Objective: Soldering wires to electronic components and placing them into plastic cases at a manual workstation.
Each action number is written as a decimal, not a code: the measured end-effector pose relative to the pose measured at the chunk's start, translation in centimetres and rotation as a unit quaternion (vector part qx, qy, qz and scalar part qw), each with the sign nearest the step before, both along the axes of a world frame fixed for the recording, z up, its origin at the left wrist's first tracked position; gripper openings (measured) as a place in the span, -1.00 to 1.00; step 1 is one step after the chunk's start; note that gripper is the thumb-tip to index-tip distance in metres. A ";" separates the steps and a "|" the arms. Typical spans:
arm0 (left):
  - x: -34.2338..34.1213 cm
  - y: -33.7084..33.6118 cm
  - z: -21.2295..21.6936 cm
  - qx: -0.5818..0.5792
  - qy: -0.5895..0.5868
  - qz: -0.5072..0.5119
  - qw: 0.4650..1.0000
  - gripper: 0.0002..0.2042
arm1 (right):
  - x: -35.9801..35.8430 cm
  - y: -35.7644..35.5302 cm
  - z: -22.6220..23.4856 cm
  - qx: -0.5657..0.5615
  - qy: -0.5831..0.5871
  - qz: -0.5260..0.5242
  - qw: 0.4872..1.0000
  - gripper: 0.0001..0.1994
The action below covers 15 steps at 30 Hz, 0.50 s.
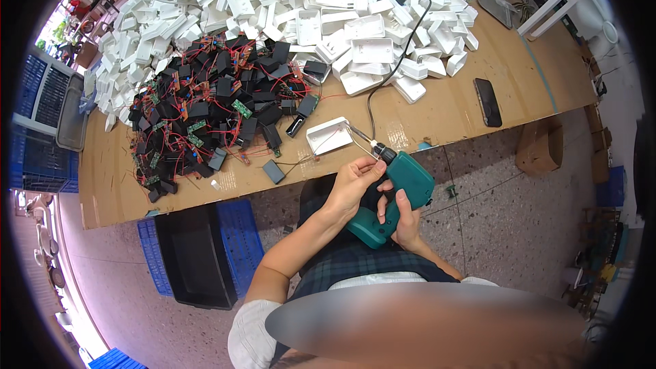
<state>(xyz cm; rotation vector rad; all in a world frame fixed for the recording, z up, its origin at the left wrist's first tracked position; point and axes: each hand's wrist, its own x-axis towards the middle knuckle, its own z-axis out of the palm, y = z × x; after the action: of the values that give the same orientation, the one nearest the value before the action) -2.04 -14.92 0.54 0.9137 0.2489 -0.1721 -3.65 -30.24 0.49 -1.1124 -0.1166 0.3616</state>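
Note:
A green pistol-shaped soldering gun is in my right hand, whose fingers are round its grip below the body. Its thin metal tip and a curved tube beside it point at a small white plastic case on the table's near edge. My left hand is closed in a pinch just below the front of the gun, by the curved tube. Whatever lies between those fingertips is hidden. Thin wires run from the white case to a small black box lying left of it.
A heap of black boxes with red wires and green circuit boards covers the table's left side. Behind it spreads a large pile of white plastic cases. A black cable crosses the cardboard-covered table. A phone lies right; a black crate stands below left.

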 end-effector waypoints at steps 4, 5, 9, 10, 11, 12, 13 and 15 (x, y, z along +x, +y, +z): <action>0.0 0.2 -0.6 -0.019 0.000 -0.021 1.000 -0.73 | 0.0 0.0 -0.2 0.005 0.007 0.000 1.000 -0.64; -0.1 0.1 -0.4 0.024 -0.012 -0.014 1.000 -0.72 | 0.1 -0.1 -0.2 0.013 0.012 -0.003 1.000 -0.63; -0.3 0.2 -0.3 0.056 -0.079 0.059 0.994 -0.69 | 0.6 -0.5 0.0 0.034 0.008 -0.008 0.999 -0.60; -0.3 0.5 0.0 0.078 -0.062 0.098 0.990 -0.72 | 0.7 -0.8 -0.2 0.040 0.007 -0.004 0.999 -0.58; 0.0 0.8 0.1 0.077 -0.062 0.097 0.990 -0.72 | 0.8 -1.0 -0.3 0.046 0.005 0.000 0.999 -0.56; 0.2 1.3 0.2 0.066 -0.069 0.129 0.987 -0.74 | 0.8 -1.1 -0.4 0.045 0.006 0.001 0.999 -0.56; 0.5 1.6 0.4 0.054 -0.077 0.160 0.983 -0.76 | 0.7 -1.3 -0.5 0.040 0.006 0.013 0.999 -0.56; 0.9 2.0 0.7 0.066 -0.079 0.169 0.980 -0.81 | 0.6 -1.3 -0.5 0.036 0.006 0.026 0.999 -0.55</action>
<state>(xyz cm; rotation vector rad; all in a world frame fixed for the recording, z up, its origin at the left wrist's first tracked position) -1.17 -12.92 1.19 0.9972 0.2667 0.2341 -3.06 -31.55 -0.02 -1.0382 -0.1468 0.4068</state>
